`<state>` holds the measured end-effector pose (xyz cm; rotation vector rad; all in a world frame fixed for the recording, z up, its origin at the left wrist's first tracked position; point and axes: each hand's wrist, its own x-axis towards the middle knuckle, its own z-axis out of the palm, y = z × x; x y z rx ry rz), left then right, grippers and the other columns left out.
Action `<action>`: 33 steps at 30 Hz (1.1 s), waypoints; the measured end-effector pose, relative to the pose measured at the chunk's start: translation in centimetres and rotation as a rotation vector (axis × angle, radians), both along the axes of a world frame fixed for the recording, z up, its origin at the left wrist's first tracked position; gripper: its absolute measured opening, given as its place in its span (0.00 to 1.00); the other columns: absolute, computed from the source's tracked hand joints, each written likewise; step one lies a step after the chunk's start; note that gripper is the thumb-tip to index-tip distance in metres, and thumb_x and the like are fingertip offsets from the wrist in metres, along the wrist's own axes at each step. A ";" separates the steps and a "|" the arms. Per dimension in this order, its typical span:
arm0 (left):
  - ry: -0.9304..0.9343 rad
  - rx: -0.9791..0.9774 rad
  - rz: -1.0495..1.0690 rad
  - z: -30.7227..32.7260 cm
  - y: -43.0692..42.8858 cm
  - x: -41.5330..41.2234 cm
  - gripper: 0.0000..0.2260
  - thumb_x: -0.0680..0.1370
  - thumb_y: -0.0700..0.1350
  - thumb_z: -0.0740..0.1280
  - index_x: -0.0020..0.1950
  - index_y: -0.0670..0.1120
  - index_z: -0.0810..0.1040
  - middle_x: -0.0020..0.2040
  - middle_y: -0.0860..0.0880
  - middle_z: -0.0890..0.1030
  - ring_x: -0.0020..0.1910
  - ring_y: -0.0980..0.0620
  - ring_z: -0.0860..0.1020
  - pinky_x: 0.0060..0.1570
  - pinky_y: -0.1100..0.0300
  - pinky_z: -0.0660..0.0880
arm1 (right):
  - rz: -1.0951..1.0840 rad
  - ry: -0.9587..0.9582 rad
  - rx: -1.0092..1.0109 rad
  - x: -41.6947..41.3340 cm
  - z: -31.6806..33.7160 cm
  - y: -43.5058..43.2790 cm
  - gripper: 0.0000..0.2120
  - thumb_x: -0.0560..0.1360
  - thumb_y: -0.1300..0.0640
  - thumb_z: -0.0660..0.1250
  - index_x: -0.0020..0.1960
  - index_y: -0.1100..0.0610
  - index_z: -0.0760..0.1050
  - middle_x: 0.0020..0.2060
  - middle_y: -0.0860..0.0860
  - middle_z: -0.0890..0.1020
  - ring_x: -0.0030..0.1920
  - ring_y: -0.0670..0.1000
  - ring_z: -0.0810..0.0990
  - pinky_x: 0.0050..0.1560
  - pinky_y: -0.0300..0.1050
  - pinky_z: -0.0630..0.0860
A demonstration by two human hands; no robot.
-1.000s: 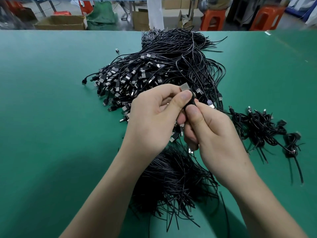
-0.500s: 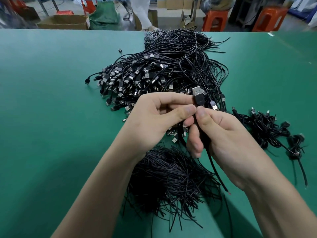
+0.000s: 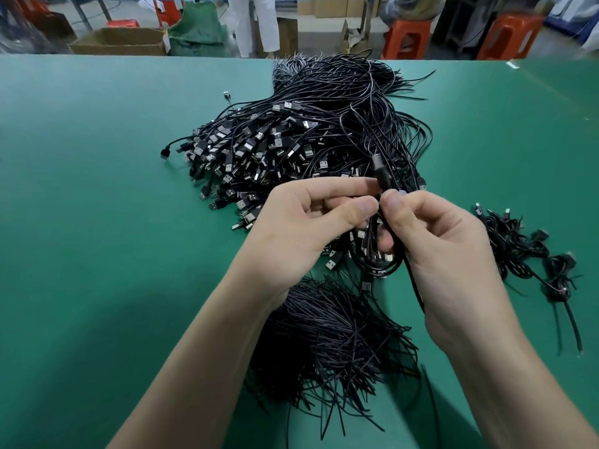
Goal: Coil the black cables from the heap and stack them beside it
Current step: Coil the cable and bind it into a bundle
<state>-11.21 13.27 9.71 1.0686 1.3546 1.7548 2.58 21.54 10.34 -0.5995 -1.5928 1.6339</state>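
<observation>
A big heap of black USB cables point(image 3: 291, 144) covers the middle of the green table point(image 3: 97, 222). My left hand point(image 3: 301, 228) and my right hand point(image 3: 437, 241) meet just in front of it. Both pinch one black cable point(image 3: 384, 179) whose plug sticks up above the fingertips. A loop of that cable point(image 3: 376, 267) hangs below the hands, and its tail runs down along my right palm. Coiled cables point(image 3: 525, 251) lie in a small pile to the right of the heap.
A bundle of thin black twist ties point(image 3: 324, 338) lies near the front, partly under my forearms. One loose plug point(image 3: 227, 95) sits left of the heap's far end. Orange stools point(image 3: 406, 37), cardboard boxes point(image 3: 120, 40) and a standing person's legs point(image 3: 252, 24) are beyond the far edge.
The plug has risen above my fingertips and tilted. A loop of the cable has formed under my hands, and my hands have shifted slightly right.
</observation>
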 end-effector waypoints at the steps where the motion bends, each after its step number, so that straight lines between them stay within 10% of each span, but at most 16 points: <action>1: 0.000 -0.012 0.000 -0.1 0.1 0.0 0.09 0.77 0.40 0.74 0.55 0.51 0.88 0.41 0.51 0.86 0.42 0.59 0.83 0.48 0.68 0.79 | -0.041 -0.015 0.061 0.0 0.0 -0.1 0.15 0.77 0.46 0.70 0.37 0.53 0.80 0.26 0.47 0.76 0.29 0.43 0.72 0.34 0.31 0.70; 8: 0.016 -0.064 -0.015 -0.4 0.3 0.2 0.06 0.81 0.42 0.71 0.49 0.50 0.86 0.39 0.55 0.83 0.40 0.60 0.78 0.43 0.67 0.74 | -0.154 -0.206 0.358 -0.1 -0.1 -0.3 0.16 0.82 0.46 0.66 0.38 0.53 0.75 0.27 0.55 0.73 0.27 0.45 0.65 0.26 0.36 0.61; 14: -0.096 -0.034 -0.078 -0.1 0.1 0.1 0.09 0.81 0.44 0.69 0.55 0.40 0.84 0.42 0.44 0.84 0.43 0.42 0.81 0.54 0.39 0.80 | 0.283 -0.121 -0.259 0.2 -0.3 0.8 0.17 0.70 0.36 0.71 0.36 0.49 0.80 0.28 0.46 0.74 0.30 0.45 0.69 0.34 0.34 0.71; 21: -0.047 0.063 0.020 0.1 0.2 0.5 0.06 0.82 0.39 0.69 0.53 0.42 0.86 0.42 0.44 0.85 0.38 0.49 0.82 0.39 0.51 0.82 | 0.316 -0.199 -0.157 -0.4 -0.6 0.0 0.29 0.77 0.29 0.57 0.62 0.49 0.81 0.54 0.47 0.87 0.55 0.47 0.85 0.56 0.48 0.78; 25: -0.052 0.058 -0.006 0.2 0.0 0.6 0.06 0.83 0.41 0.68 0.53 0.40 0.83 0.29 0.48 0.80 0.17 0.45 0.73 0.22 0.50 0.76 | 0.421 -0.204 -0.200 -0.4 0.2 -0.6 0.37 0.79 0.31 0.48 0.60 0.62 0.78 0.40 0.59 0.85 0.35 0.56 0.81 0.34 0.49 0.77; 29: -0.011 0.089 0.072 0.6 -0.1 0.4 0.05 0.82 0.38 0.69 0.51 0.44 0.85 0.37 0.53 0.84 0.31 0.56 0.82 0.26 0.62 0.78 | 0.616 -0.134 -0.304 0.1 0.5 -0.4 0.38 0.78 0.32 0.55 0.65 0.66 0.73 0.36 0.55 0.74 0.33 0.50 0.69 0.32 0.45 0.72; 33: 0.011 0.062 0.087 0.5 0.0 0.3 0.04 0.81 0.40 0.70 0.50 0.46 0.85 0.32 0.54 0.80 0.24 0.56 0.75 0.21 0.61 0.73 | 0.593 -0.155 -0.205 0.3 0.2 -0.3 0.24 0.83 0.39 0.56 0.49 0.58 0.79 0.34 0.50 0.68 0.32 0.48 0.64 0.30 0.42 0.67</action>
